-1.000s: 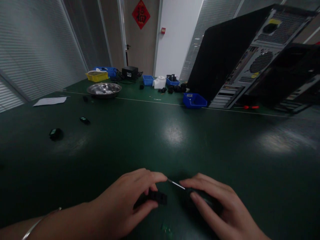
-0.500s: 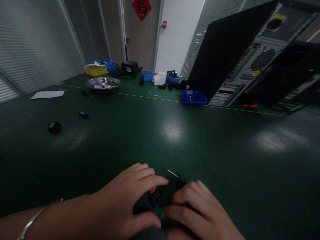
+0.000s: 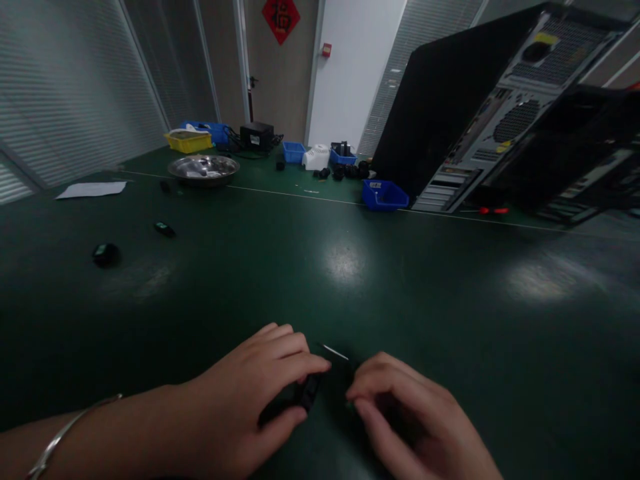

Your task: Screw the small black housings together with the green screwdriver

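Note:
My left hand (image 3: 270, 387) is closed around a small black plastic part (image 3: 311, 392), with thumb and index finger at its two ends. The palm hides some of this part. Thumb and fingertips of my right hand (image 3: 405, 413) are pinched together just to the right of it. A tiny greenish bit (image 3: 349, 403) shows at those fingertips, too small to name. Beyond the right fingers, a thin metal shaft (image 3: 334, 351) like a screwdriver's points up and left. Its dark rear end disappears behind the right hand, so whether that hand touches it cannot be seen.
Two small black devices (image 3: 164, 229) (image 3: 105, 255) lie on the green table (image 3: 240, 267) at left. Farther back are a metal bowl (image 3: 204, 179), a blue bin (image 3: 384, 196), a white plastic housing (image 3: 316, 159) and a yellow tray (image 3: 188, 143). A large computer case (image 3: 450, 100) stands at right.
My right hand has drawn away to the right from the black part, its fingertips now pinched. My left thumb has closed in on the part. The metal shaft has shifted slightly left in view.

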`<state>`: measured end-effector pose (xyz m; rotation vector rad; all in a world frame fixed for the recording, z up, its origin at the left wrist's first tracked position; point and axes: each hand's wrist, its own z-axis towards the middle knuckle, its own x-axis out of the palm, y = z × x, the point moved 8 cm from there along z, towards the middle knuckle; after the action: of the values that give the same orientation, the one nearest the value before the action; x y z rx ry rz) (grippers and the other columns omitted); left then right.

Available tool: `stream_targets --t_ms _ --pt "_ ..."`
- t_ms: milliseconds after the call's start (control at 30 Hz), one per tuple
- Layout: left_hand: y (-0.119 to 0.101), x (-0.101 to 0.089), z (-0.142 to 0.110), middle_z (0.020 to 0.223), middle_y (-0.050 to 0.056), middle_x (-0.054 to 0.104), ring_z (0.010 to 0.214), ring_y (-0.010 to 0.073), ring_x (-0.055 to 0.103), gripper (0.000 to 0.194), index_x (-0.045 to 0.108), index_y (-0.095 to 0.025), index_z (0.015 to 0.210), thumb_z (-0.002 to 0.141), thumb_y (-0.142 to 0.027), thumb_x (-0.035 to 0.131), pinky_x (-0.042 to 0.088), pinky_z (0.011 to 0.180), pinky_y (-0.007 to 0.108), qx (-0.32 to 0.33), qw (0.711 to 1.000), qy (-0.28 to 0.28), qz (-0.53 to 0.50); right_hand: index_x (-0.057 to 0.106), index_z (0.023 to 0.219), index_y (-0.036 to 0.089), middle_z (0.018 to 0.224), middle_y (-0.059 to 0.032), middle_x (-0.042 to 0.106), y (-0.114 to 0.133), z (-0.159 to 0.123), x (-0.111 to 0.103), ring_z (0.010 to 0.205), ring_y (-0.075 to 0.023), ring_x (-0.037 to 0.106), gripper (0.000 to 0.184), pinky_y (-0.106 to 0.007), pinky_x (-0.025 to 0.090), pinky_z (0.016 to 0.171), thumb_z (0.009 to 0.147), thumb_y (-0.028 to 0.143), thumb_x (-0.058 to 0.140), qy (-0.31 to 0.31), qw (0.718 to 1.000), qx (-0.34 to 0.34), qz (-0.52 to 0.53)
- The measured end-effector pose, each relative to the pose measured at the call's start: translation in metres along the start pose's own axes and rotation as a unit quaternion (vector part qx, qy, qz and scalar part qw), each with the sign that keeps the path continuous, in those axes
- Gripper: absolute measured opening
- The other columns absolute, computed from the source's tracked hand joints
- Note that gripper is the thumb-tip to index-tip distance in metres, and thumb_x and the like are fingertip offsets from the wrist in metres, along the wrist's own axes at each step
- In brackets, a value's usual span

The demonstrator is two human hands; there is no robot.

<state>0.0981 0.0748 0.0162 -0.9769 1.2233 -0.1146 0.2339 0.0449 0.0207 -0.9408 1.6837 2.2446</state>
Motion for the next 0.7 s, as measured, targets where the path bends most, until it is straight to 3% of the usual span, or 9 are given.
stream_targets --t_ms 100,233,500,700 --pt "0.002 0.003 0.001 0.109 0.005 0.06 0.098 0.0231 0.053 0.048 0.051 -0.027 0.13 0.084 -0.013 0.059 0.04 0.095 0.041 -0.008 1.0 0.013 -0.006 0.063 0.094 0.018 0.074 -0.0022 0.061 -0.014 -0.004 -0.007 0.056 -0.0115 0.061 0.016 -0.022 0.051 0.054 0.097 0.028 0.051 -0.02 0.983 0.117 0.138" --pt "0.003 0.006 0.002 0.107 0.005 0.06 0.097 0.023 0.053 0.044 0.053 -0.026 0.127 0.085 -0.014 0.059 0.039 0.094 0.041 -0.016 1.0 0.023 -0.012 0.063 0.096 0.017 0.068 -0.0005 0.06 -0.021 -0.005 -0.004 0.057 -0.0134 0.064 0.027 -0.025 0.054 0.059 0.095 0.042 0.056 -0.02 0.951 0.174 0.256" --pt "-0.001 0.004 0.006 0.108 0.005 0.061 0.096 0.0221 0.052 0.036 0.057 -0.025 0.12 0.085 -0.018 0.063 0.041 0.088 0.035 -0.018 0.999 0.027 -0.026 0.063 0.101 0.018 0.075 -0.0013 0.061 -0.025 -0.003 -0.005 0.062 -0.0129 0.064 0.029 -0.026 0.055 0.062 0.091 0.045 0.062 -0.056 0.929 0.182 0.317" --pt "-0.009 0.007 0.008 0.104 0.004 0.062 0.093 0.0221 0.052 0.028 0.062 -0.023 0.109 0.083 -0.025 0.071 0.043 0.083 0.033 -0.02 0.999 0.034 -0.028 0.065 0.108 0.018 0.076 -0.0025 0.062 -0.027 -0.005 0.001 0.069 -0.0155 0.067 0.031 -0.029 0.057 0.069 0.09 0.044 0.063 -0.013 0.937 0.179 0.301"
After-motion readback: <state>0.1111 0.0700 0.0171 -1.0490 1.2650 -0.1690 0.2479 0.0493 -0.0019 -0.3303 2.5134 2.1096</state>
